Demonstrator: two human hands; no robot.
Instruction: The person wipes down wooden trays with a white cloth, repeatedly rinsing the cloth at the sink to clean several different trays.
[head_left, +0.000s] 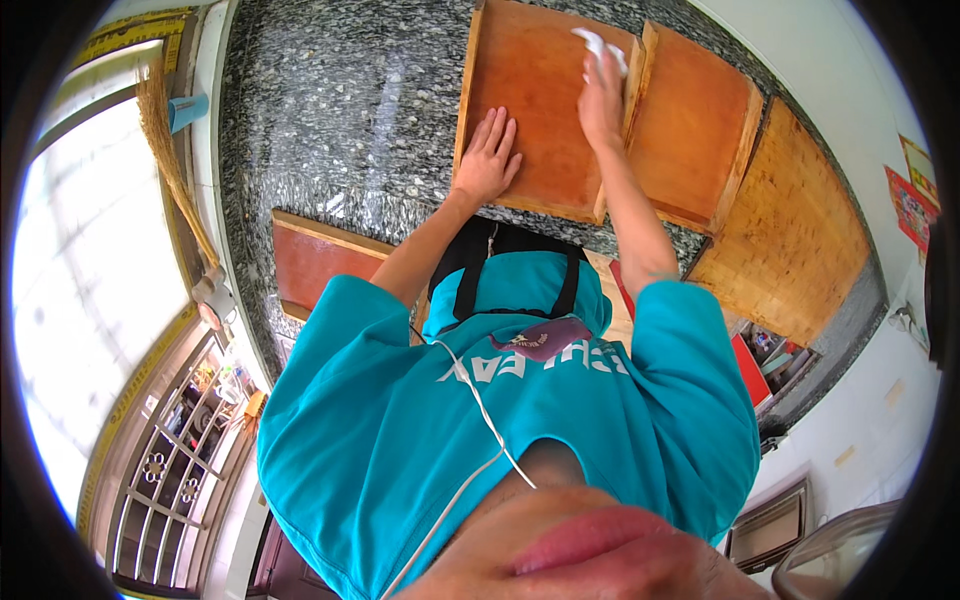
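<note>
A shallow wooden tray with raised edge strips lies in front of me on a speckled granite counter. My left hand rests flat near its left side, fingers a little apart, with nothing in it. In my right hand is a white cloth or tissue, bunched at the fingertips. That hand is over the tray's right part, near the edge strip. Whether the cloth touches the surface is hard to tell.
A second wooden tray adjoins on the right, with a bare wooden board beyond it. Another reddish wooden tray sits at lower left. Along the left window stand a straw broom and a blue cup. A white cable crosses my chest.
</note>
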